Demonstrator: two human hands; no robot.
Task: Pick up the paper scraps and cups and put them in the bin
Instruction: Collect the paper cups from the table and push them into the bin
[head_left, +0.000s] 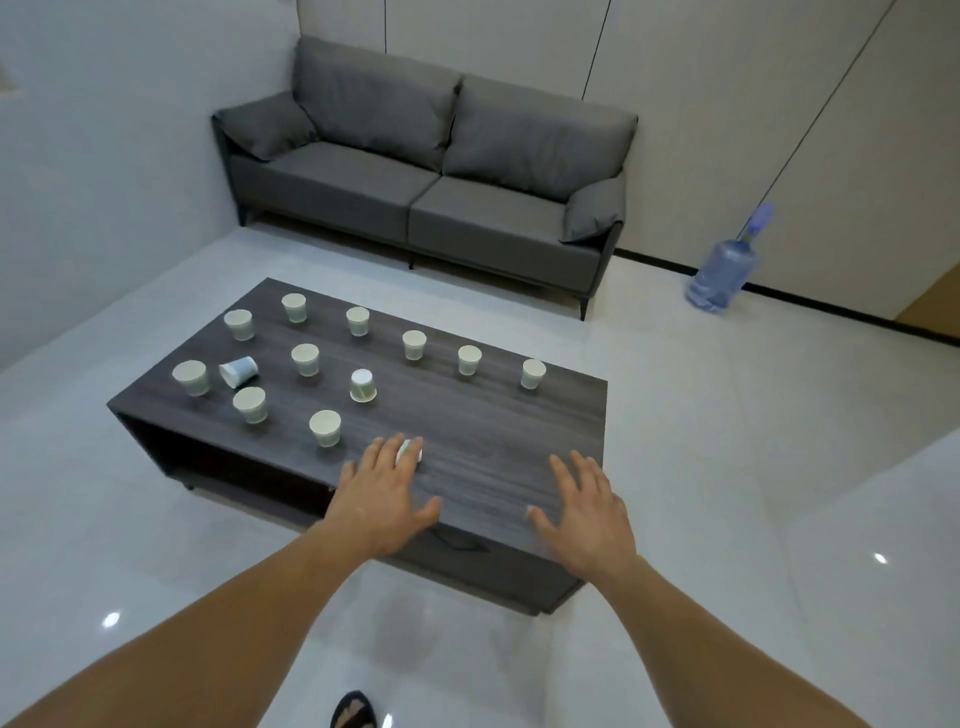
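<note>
A low dark wood-grain coffee table stands on a glossy pale tiled floor, scattered with small white paper cups. Farthest left, an upright paper cup sits near the table's left corner, and just beside it a cup lying on its side shows its open mouth toward the left. More upright cups spread across the back and middle of the top, and near the centre one upside-down cup rests on its rim. Toward the front edge stands another upright cup, just left of the left hand — that hand is spread flat, palm down, fingers extended, holding nothing, its fingertips at a small white cup tipped over that is partly hidden behind them. The right hand hovers over bare tabletop, likewise open with fingers splayed and empty. Behind the table stands a grey fabric two-seat sofa, and at far right a blue water jug rests on the floor by the wall.
</note>
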